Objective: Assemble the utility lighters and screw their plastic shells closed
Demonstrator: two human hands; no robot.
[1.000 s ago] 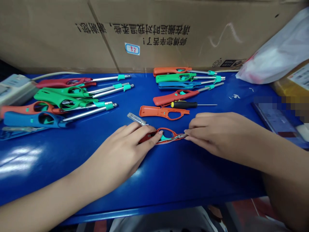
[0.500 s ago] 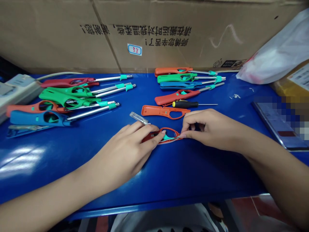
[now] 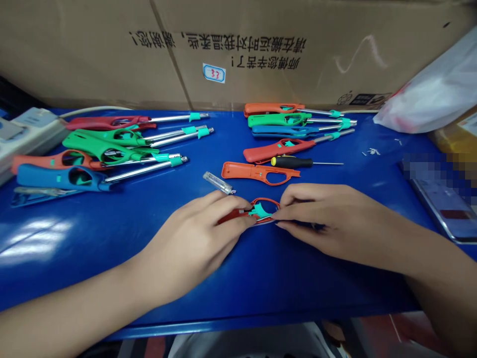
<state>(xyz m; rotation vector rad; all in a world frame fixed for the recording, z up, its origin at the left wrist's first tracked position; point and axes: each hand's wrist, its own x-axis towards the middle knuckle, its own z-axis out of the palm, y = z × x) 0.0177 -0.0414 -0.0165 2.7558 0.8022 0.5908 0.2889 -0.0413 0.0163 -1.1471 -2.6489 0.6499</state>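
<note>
We count five lighters (image 3: 85,140) at left in the frame, four more lighters (image 3: 285,131) right of top centre, one screwdriver (image 3: 292,162), one loose orange half-shell (image 3: 241,172) and one clear tube (image 3: 218,183) near the middle; the white bits (image 3: 372,151) at right are too small to count. On the carton (image 3: 112,79) across the top, we read a sticker (image 3: 214,73) marked 33 and upside-down Chinese print, including 谢谢您. At centre, our left hand (image 3: 203,223) pinches the open orange casing (image 3: 228,217) between thumb and fingers, while our right hand (image 3: 320,214) has its fingertips drawn narrow at the casing's right end; what they grip there, we cannot tell. Compared with half a second ago, our left thumb has slid off the teal trigger (image 3: 262,211), which now shows more fully
</note>
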